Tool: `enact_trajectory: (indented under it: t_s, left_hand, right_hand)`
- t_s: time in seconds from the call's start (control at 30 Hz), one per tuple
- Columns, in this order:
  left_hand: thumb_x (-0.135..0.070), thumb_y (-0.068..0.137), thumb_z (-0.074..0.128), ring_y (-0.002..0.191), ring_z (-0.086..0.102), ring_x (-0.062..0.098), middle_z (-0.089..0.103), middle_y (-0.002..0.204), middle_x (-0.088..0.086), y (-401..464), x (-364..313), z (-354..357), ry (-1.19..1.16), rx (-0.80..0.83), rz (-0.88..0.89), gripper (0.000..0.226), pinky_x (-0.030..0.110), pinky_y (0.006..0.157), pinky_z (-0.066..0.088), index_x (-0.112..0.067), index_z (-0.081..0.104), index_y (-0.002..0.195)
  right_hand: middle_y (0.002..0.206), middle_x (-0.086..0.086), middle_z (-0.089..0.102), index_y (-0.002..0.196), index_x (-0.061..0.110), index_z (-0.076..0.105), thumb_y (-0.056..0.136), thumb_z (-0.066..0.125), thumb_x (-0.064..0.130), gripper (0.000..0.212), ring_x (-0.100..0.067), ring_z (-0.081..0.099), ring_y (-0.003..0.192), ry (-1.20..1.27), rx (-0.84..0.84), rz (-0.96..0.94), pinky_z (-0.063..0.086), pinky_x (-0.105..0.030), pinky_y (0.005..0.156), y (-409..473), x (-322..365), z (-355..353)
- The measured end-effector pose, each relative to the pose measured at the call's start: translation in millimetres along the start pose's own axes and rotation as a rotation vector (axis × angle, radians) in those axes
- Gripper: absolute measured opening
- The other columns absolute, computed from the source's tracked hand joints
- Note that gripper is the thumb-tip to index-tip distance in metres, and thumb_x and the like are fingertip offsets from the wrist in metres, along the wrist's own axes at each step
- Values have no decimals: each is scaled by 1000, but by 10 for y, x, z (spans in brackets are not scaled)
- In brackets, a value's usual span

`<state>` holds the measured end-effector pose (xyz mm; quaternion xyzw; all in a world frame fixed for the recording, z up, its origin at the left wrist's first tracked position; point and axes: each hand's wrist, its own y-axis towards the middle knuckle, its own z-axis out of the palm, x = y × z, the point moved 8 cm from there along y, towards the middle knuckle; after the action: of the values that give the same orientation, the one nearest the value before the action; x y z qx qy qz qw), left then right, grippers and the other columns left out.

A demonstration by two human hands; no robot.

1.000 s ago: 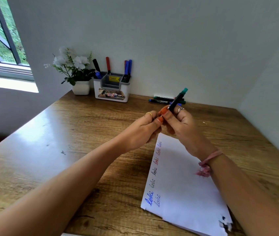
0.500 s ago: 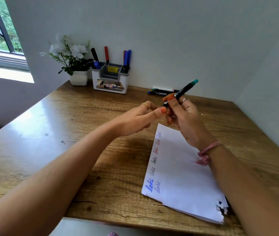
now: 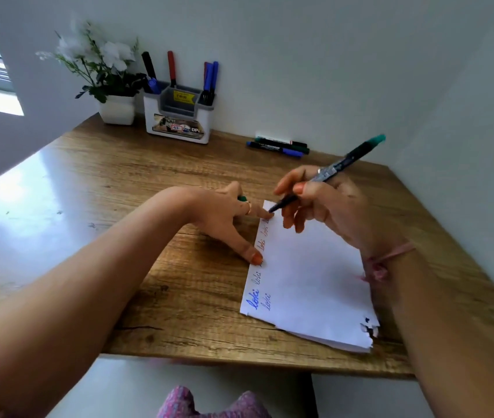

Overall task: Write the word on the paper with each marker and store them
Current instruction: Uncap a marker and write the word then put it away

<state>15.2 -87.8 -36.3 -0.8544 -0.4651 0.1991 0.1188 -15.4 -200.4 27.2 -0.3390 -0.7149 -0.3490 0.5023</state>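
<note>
A white sheet of paper (image 3: 309,282) lies on the wooden desk (image 3: 119,182), with the word written several times in blue, black and red down its left edge. My right hand (image 3: 330,206) grips a black marker with a green end (image 3: 345,161), its uncapped tip at the paper's top left corner. My left hand (image 3: 224,218) presses its thumb and one fingertip on the paper's left edge. A small green cap (image 3: 242,198) is pinched among its other fingers.
A white and grey marker holder (image 3: 179,116) stands at the back by the wall, with black, red and blue markers in it. A white flower pot (image 3: 117,110) is to its left. Loose markers (image 3: 278,146) lie along the wall on the right.
The hands have come apart and dropped to the paper. The cap is off and stays in my left hand. The marker's tip has swung down onto the sheet's top corner.
</note>
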Motion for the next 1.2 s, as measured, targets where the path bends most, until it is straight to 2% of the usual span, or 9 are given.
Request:
enact_trajectory:
  t_s: [0.07, 0.17, 0.37, 0.43, 0.53, 0.67, 0.77, 0.93, 1.2]
  left_hand:
    - [-74, 65, 62, 118, 36, 24, 17, 138, -2, -6, -6, -6, 16, -4, -10, 89, 39, 102, 34, -40, 26, 138]
    - [-75, 64, 61, 128, 32, 31, 17, 136, 0, -13, -3, 1, 13, -4, -2, 94, 40, 104, 31, -52, 14, 142]
    - [-75, 61, 62, 133, 28, 33, 17, 137, 1, -15, 8, 8, -20, -4, -13, 95, 43, 109, 29, -58, 12, 140]
    - [-75, 60, 62, 133, 28, 33, 17, 137, 2, -23, 9, 9, -21, 0, -18, 95, 43, 109, 28, -58, 12, 140]
    - [-75, 59, 62, 134, 26, 34, 17, 140, 3, -31, 5, 16, -34, 10, -30, 97, 42, 108, 27, -58, 12, 140]
    - [-78, 49, 59, 135, 25, 32, 16, 139, 0, -50, -7, 19, -30, 20, -36, 106, 42, 109, 27, -57, 11, 141]
    - [-77, 49, 61, 135, 23, 31, 15, 140, -2, -64, -15, 19, -35, 31, -32, 107, 43, 111, 26, -56, 10, 142]
    - [-79, 41, 60, 136, 24, 30, 16, 139, -3, -77, -12, 22, -53, 34, -40, 113, 44, 112, 26, -57, 12, 141]
    - [-75, 47, 64, 136, 24, 29, 17, 140, -2, -83, -21, 6, -49, 26, -42, 110, 43, 111, 27, -55, 12, 142]
  right_hand:
    - [86, -5, 70, 95, 9, 64, 84, 52, 17, 18, -21, 67, 77, -41, 168, 30, 54, -26, 63, -179, -39, 187]
    - [86, 0, 72, 97, 4, 62, 83, 59, 2, 14, -16, 69, 79, -97, 283, 124, 55, -23, 69, -379, -185, 333]
    - [55, 1, 61, 79, 10, 62, 76, 56, -4, 15, -8, 56, 47, -117, 151, 152, 47, -18, 48, -312, -392, 375]
    - [56, 0, 59, 73, 17, 63, 71, 59, 2, 16, -6, 51, 42, -125, 101, 114, 42, -16, 42, -288, -417, 378]
    - [64, -7, 59, 69, 28, 65, 65, 58, 17, 13, -13, 50, 49, -128, 75, 70, 40, -20, 47, -312, -439, 361]
    - [69, -9, 60, 70, 28, 64, 66, 58, 18, 12, -26, 50, 65, -178, 104, 48, 40, -35, 60, -340, -448, 361]
    - [69, -16, 60, 70, 26, 64, 65, 59, 18, 11, -25, 51, 66, -202, 139, 51, 41, -33, 60, -343, -450, 399]
    - [69, 5, 64, 70, 25, 63, 65, 59, 17, 11, -7, 55, 65, -214, 152, 61, 43, -18, 59, -351, -474, 400]
    - [67, 5, 64, 73, 20, 63, 67, 58, 17, 8, -6, 53, 62, -207, 129, 48, 42, -17, 57, -338, -481, 398]
